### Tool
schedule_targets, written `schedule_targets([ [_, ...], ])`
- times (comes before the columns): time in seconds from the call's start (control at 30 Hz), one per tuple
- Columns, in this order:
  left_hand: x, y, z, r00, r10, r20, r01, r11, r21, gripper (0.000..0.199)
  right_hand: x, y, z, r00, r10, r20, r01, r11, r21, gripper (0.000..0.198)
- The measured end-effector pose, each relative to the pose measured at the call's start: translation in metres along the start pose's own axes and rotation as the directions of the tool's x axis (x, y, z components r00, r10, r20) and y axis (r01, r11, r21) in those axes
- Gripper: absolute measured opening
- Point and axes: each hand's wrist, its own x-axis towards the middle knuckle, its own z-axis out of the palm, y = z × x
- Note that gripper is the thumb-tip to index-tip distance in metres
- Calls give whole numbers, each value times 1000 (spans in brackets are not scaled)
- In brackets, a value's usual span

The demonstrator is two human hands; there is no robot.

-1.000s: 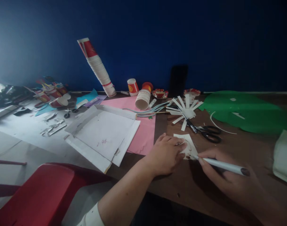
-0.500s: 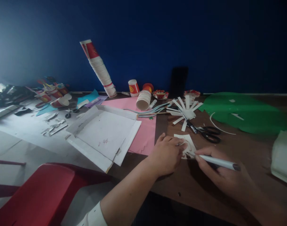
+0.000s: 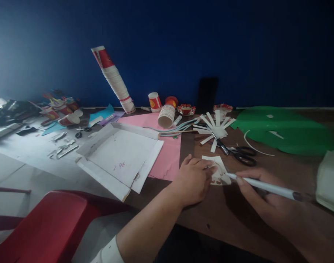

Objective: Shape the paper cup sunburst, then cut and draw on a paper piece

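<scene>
My left hand (image 3: 193,179) lies on the brown table, fingers stretched flat over the left part of a small cream piece of paper (image 3: 217,162). Brown drawn marks show on that paper beside my fingertips. In my right hand (image 3: 261,202) is a white marker pen (image 3: 268,186), held between thumb and fingers, its tip at the paper's right edge; whether the tip touches I cannot tell. Just beyond the paper lies a pair of scissors (image 3: 244,155) with black handles, its blades over a white paper cut-out with radiating strips (image 3: 217,129).
A white box lid (image 3: 123,153) rests on pink paper (image 3: 171,151) to the left. Behind stand a leaning stack of paper cups (image 3: 115,82) and several more cups. Green paper (image 3: 282,131) lies at right, near a pale block (image 3: 330,182). A red chair (image 3: 52,226) is at lower left.
My right hand has shifted right with the marker, whose tip has moved from the middle of the drawing to the paper's right edge. My left hand stays almost still.
</scene>
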Motion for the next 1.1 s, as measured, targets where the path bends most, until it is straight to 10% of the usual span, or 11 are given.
schedule_targets([
  [1.1, 1, 3, 0, 1000, -7, 0, 7, 999, 32, 42, 9, -6, 5, 991, -107, 78, 104, 994, 39, 24],
])
